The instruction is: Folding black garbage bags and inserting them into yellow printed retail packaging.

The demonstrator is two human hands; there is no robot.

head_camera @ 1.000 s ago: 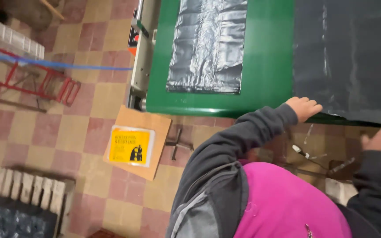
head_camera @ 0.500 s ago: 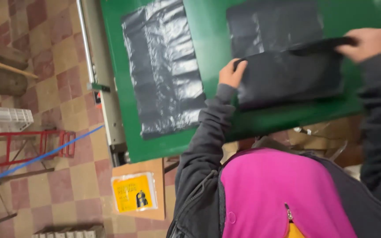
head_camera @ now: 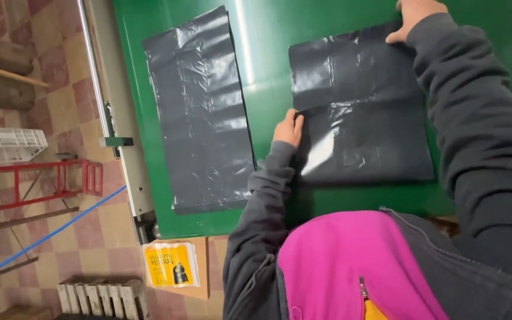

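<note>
Since half a second ago, both arms have stretched further over the green table [head_camera: 268,53], and the folded flap of the dark plastic bag [head_camera: 362,106] now lies spread flat. Left hand [head_camera: 287,127] bends at the wrist, fingers together, pressing the bag's near left edge. Right hand [head_camera: 415,16] reaches to the far corner, fingers curled down onto it; its grip is partly cut off by the frame. A second dark bag [head_camera: 200,109] lies flat just left, apart from both hands. Below the table edge, a yellow rectangular label [head_camera: 171,265] sits on brown cardboard [head_camera: 201,266] on the tiled floor.
</note>
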